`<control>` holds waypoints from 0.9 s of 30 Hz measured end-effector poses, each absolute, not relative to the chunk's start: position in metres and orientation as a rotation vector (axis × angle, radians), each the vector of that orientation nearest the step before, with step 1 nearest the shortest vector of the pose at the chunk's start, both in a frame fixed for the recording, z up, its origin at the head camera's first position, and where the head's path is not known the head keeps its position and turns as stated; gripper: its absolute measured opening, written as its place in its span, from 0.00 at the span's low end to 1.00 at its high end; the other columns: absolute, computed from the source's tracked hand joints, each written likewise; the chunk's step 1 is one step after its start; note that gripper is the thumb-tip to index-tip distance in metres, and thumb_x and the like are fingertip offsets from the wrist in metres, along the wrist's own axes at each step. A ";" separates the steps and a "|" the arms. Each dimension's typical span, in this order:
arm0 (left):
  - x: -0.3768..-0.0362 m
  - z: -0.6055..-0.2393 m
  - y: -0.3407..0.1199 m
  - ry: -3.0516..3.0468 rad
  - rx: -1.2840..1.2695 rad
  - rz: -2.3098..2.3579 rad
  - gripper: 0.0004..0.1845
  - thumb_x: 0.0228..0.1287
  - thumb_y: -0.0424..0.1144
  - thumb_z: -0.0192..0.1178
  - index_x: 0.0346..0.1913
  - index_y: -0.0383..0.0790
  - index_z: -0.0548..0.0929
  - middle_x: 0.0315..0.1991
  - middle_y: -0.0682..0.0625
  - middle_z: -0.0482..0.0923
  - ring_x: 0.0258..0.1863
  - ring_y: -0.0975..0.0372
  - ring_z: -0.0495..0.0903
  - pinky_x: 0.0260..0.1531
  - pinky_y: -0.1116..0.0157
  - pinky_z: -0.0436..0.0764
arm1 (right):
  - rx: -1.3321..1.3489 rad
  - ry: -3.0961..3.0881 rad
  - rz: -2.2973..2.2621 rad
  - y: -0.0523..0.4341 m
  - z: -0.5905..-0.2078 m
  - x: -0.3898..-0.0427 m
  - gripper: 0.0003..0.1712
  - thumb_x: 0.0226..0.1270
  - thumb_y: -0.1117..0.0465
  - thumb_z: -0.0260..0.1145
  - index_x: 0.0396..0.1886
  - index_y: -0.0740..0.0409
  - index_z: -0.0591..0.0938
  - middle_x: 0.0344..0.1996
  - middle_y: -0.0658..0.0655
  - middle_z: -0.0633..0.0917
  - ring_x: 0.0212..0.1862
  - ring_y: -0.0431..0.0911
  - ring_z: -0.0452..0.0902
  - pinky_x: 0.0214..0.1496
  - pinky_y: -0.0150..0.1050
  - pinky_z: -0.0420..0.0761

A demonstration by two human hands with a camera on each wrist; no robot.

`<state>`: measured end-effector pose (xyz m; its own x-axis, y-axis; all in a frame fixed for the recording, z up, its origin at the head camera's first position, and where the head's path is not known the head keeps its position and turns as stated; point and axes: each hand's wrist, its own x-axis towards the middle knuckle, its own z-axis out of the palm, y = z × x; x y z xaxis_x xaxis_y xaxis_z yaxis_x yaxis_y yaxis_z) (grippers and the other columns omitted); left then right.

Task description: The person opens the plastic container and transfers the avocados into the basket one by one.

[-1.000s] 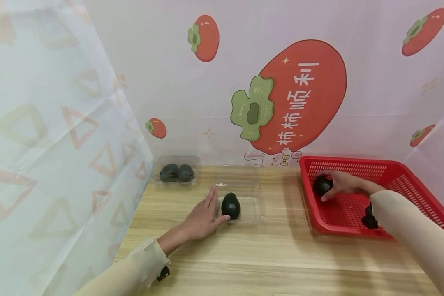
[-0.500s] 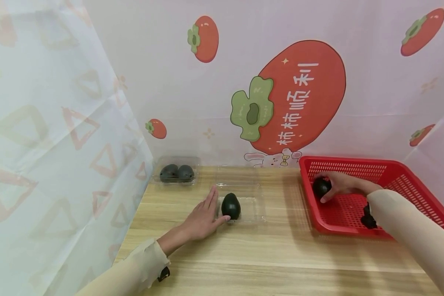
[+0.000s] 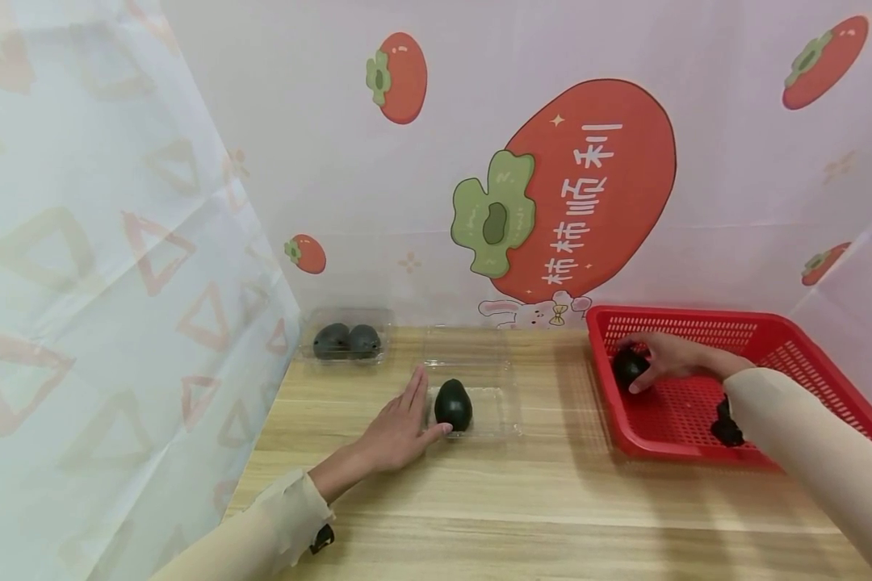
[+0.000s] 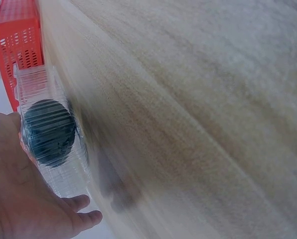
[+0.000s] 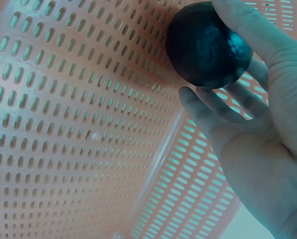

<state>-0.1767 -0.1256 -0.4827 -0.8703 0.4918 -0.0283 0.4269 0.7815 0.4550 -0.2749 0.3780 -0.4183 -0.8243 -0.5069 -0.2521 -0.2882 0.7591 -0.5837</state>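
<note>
— So how far along does the packing look?

— One closed clear box [image 3: 345,339], beyond the left fingers, holds two dark avocados. An open clear tray [image 3: 480,403] holds one avocado [image 3: 454,404]; the left hand [image 3: 400,428] lies flat, fingers straight against its edge. One space looks unfilled.

— And the red basket [image 3: 785,347]?

— The right hand [image 3: 661,359] curls its fingers round another avocado [image 3: 628,367] inside. Since half a second ago it has barely shifted.

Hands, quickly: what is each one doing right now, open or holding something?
Left hand: open, fingers straight, resting against the clear tray with a dark fruit.
Right hand: fingers curled round a dark fruit in the red basket.
</note>
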 end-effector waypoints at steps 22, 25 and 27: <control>-0.175 -0.478 -0.124 2.812 0.706 0.672 0.52 0.81 0.65 0.48 0.85 0.30 0.40 0.87 0.37 0.31 0.76 0.40 0.67 0.66 0.47 0.76 | -0.583 2.652 -0.733 0.381 -0.399 -0.265 0.54 0.56 0.51 0.85 0.75 0.70 0.70 0.68 0.74 0.77 0.67 0.71 0.72 0.62 0.70 0.78; -0.174 -0.478 -0.124 2.810 0.708 0.666 0.53 0.81 0.66 0.48 0.85 0.30 0.39 0.87 0.37 0.31 0.72 0.41 0.73 0.60 0.48 0.81 | -0.616 2.698 -0.712 0.382 -0.397 -0.263 0.54 0.56 0.50 0.85 0.75 0.70 0.71 0.68 0.75 0.77 0.67 0.72 0.72 0.62 0.72 0.78; -0.174 -0.478 -0.124 2.808 0.709 0.660 0.53 0.81 0.66 0.48 0.85 0.30 0.39 0.87 0.36 0.31 0.69 0.41 0.76 0.55 0.49 0.83 | -0.638 2.729 -0.697 0.382 -0.395 -0.261 0.53 0.56 0.49 0.85 0.75 0.70 0.72 0.67 0.75 0.77 0.67 0.71 0.72 0.62 0.73 0.76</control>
